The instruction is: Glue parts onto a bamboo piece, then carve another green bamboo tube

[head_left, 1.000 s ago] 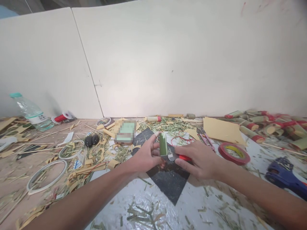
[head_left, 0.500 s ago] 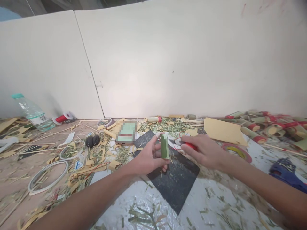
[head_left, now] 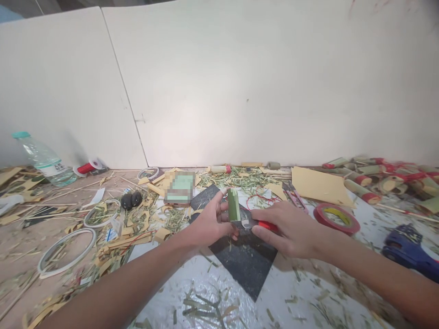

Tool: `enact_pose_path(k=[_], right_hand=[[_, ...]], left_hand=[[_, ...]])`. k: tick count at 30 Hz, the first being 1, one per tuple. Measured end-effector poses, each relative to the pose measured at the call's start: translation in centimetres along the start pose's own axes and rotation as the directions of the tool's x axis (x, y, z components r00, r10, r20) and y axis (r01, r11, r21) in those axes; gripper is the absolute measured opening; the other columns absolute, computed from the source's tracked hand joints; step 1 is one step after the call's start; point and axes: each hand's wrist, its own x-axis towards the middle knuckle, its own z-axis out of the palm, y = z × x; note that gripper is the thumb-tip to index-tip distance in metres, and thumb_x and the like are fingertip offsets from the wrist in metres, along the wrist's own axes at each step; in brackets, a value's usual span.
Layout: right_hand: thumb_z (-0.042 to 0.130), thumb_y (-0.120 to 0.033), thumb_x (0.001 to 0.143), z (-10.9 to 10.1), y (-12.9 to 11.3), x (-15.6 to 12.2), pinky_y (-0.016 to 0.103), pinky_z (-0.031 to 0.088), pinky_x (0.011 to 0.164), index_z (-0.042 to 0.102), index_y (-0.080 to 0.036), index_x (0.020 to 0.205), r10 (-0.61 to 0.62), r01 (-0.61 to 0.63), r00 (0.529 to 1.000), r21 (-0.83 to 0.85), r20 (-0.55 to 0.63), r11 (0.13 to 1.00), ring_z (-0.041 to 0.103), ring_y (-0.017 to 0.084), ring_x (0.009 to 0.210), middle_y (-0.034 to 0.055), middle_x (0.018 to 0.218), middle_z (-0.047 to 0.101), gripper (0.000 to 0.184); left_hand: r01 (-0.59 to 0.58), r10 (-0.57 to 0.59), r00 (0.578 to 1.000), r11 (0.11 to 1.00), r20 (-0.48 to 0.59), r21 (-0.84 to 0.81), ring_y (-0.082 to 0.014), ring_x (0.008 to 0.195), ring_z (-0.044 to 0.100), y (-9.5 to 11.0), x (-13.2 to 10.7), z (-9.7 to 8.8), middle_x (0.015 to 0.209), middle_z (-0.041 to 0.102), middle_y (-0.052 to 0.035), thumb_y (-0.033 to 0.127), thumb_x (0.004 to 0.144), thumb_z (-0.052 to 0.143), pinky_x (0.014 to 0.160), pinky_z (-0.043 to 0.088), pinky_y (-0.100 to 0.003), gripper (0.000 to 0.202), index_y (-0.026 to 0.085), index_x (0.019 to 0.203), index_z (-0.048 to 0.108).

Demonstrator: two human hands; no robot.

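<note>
Right hand, clenched on red cutter, is being returned to green stick being gripped by left hand.

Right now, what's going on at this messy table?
A person is working with both hands over a dark mat. The left hand holds a short green stick upright, and the right hand grips a red-handled cutter with its blade at the stick's lower end. Green trimmings lie all around, with a red tape roll and a blue tool to the right.
</note>
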Motion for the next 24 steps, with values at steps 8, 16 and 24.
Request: enact_pose_path(k=[8,16,24], right_hand=[[0.028,-0.049,0.095,0.31,0.1,0.08,0.029,0.02,0.054,0.048,-0.02,0.073,-0.001,0.001,1.0,-0.015,-0.003,1.0,0.042,0.015,0.051,0.0016,0.058,0.054,0.042],[0.027,-0.048,0.096,0.32,0.01,-0.08,0.03,0.024,0.057,0.053,-0.019,0.077,-0.017,0.018,1.0,0.042,-0.024,0.999,0.047,0.016,0.056,0.0034,0.063,0.058,0.043],[0.027,-0.048,0.096,0.31,0.05,0.01,0.029,0.025,0.058,0.056,-0.019,0.083,-0.009,0.009,1.0,0.041,-0.005,0.999,0.047,0.016,0.056,0.0032,0.063,0.057,0.043]], left_hand=[[0.006,-0.006,1.0,1.0,-0.022,0.017,-0.0132,0.066,0.06,-0.17,0.1,0.02,0.096,0.063,-0.0073,0.013,0.063,0.078,0.058,0.051,-0.026,0.091,0.022,0.138,0.026],[0.014,-0.014,0.998,1.0,-0.057,0.002,-0.013,0.067,0.06,0.05,0.07,0.15,0.102,0.063,-0.0094,0.006,0.062,0.075,0.058,0.051,-0.026,0.094,0.02,0.139,0.024],[-0.005,0.006,0.999,1.0,-0.042,0.018,-0.0117,0.067,0.06,-0.09,0.06,0.03,0.105,0.063,-0.0099,0.003,0.065,0.071,0.059,0.051,-0.025,0.093,0.021,0.14,0.02]])
